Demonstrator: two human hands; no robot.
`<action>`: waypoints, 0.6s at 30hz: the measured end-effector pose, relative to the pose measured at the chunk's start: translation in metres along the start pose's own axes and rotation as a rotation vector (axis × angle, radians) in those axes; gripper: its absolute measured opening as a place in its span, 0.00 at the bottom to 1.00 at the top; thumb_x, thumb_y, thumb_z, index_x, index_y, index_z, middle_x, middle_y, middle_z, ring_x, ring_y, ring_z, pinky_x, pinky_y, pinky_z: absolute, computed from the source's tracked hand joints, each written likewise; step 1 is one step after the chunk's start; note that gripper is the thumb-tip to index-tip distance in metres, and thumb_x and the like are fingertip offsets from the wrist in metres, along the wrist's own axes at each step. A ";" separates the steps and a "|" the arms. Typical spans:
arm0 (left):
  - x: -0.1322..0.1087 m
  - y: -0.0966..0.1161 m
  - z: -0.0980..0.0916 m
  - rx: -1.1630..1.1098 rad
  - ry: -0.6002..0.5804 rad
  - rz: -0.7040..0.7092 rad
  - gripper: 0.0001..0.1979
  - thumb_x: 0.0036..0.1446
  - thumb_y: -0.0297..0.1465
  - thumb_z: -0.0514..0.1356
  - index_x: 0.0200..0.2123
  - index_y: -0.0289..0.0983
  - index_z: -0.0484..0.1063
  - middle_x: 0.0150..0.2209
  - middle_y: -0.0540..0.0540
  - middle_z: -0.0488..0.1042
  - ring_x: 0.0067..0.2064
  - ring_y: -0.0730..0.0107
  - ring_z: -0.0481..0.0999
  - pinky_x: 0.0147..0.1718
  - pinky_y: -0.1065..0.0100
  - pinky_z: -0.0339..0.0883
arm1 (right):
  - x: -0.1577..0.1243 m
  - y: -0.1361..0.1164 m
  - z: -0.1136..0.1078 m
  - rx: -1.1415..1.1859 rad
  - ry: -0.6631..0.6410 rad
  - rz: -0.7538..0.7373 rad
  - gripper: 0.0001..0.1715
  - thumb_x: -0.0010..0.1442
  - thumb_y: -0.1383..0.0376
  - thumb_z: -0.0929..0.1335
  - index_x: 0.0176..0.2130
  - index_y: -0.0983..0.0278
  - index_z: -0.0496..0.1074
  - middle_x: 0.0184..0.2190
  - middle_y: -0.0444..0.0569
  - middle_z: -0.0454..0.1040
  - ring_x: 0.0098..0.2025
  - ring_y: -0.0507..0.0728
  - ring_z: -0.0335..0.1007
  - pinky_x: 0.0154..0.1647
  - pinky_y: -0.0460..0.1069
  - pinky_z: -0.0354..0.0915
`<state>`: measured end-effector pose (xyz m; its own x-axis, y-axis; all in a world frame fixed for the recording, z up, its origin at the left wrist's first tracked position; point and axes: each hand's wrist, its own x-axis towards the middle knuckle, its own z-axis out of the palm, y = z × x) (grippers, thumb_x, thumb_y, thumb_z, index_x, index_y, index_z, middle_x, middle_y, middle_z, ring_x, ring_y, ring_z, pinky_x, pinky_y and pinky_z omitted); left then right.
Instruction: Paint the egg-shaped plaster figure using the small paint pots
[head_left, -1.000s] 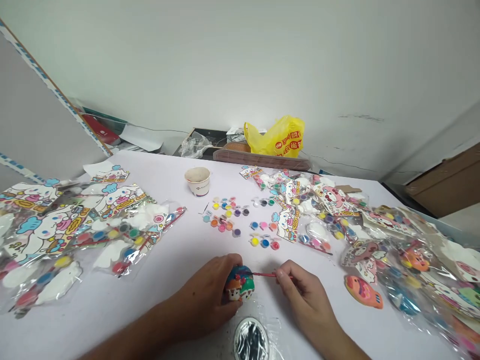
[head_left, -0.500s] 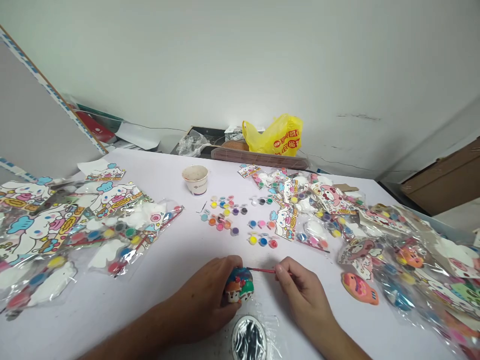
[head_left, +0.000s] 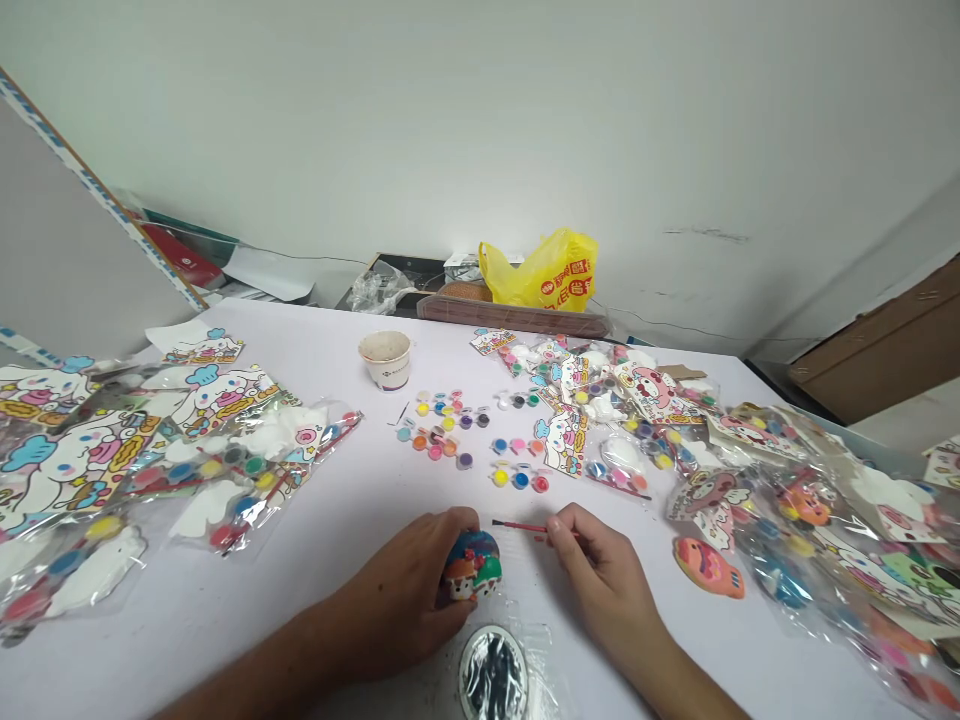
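My left hand [head_left: 424,565] is closed around a small painted figurine [head_left: 478,565] with a blue top and orange, green and white mushroom-like shapes below. Between the thumb and fingers of my right hand [head_left: 600,560] is a thin red paintbrush [head_left: 521,526]. Its dark tip points left, a little above and apart from the figurine. Close below the figurine, an oval dark piece with a silvery rim [head_left: 493,675] lies on clear plastic film. Part of the figurine is hidden behind my left fingers.
Beyond my hands stand several small paint pots [head_left: 520,480] and a paper cup [head_left: 385,360]. Bagged craft kits [head_left: 217,470] cover the left side, and more bags [head_left: 795,530] the right. A painted orange-pink piece [head_left: 707,567] lies right of my right hand. A yellow bag [head_left: 540,270] is at the back.
The brush tip was touching the figurine's blue top; now it is lifted away, slightly up. The figurine is turned a little in my left hand. The whole view has shifted slightly.
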<state>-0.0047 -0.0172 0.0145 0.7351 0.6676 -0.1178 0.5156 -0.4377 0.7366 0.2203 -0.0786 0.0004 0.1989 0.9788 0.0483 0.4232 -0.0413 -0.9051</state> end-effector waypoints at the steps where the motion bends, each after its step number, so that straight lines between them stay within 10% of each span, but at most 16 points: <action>1: 0.000 0.000 0.000 0.001 -0.002 0.003 0.25 0.56 0.29 0.61 0.55 0.44 0.56 0.51 0.44 0.70 0.50 0.56 0.71 0.51 0.56 0.66 | 0.000 0.000 0.000 -0.003 0.008 -0.004 0.27 0.67 0.46 0.61 0.25 0.62 0.63 0.20 0.40 0.55 0.24 0.52 0.51 0.24 0.46 0.52; 18: 0.000 0.003 -0.003 -0.040 -0.038 -0.078 0.25 0.56 0.32 0.63 0.54 0.43 0.56 0.48 0.44 0.69 0.48 0.56 0.70 0.47 0.55 0.66 | 0.001 -0.003 -0.005 0.028 0.021 0.010 0.25 0.67 0.49 0.62 0.26 0.62 0.63 0.20 0.39 0.54 0.24 0.52 0.50 0.25 0.47 0.50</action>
<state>-0.0041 -0.0163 0.0191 0.7098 0.6752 -0.2006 0.5547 -0.3603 0.7500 0.2234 -0.0788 0.0051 0.2217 0.9739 0.0478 0.3962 -0.0452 -0.9170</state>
